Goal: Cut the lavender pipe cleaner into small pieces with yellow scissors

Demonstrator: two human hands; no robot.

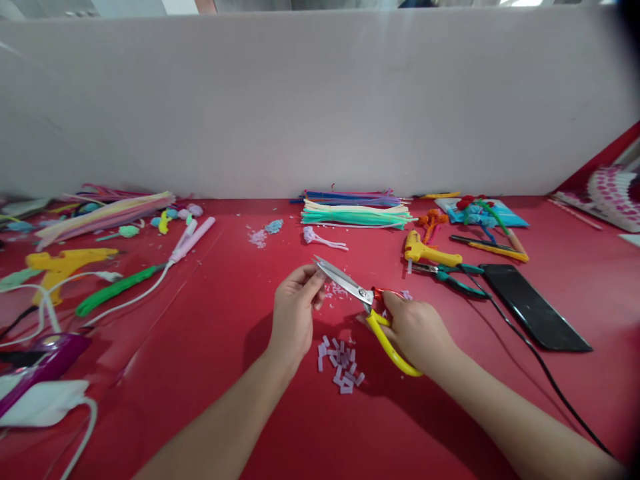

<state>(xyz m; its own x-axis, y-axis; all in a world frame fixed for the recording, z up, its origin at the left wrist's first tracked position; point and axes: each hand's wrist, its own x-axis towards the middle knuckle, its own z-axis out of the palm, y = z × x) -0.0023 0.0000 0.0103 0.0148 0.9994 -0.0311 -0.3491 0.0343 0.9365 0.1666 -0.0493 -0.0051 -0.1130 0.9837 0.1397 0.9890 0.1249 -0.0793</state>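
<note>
Forearms are reaching in over the red table (210,373). Left of the scissors (350,285), the left hand (295,313) is pinching its fingertips together at the blade tips. Below the blades, cut lilac pieces (340,365) are lying. The right hand (415,330) is clamping the yellow handles.

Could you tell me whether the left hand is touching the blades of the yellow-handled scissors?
Touching. In the head view, the fingers of the left hand meet the tip of the scissors blades, with no gap visible; the right hand grips the yellow handles.
</note>
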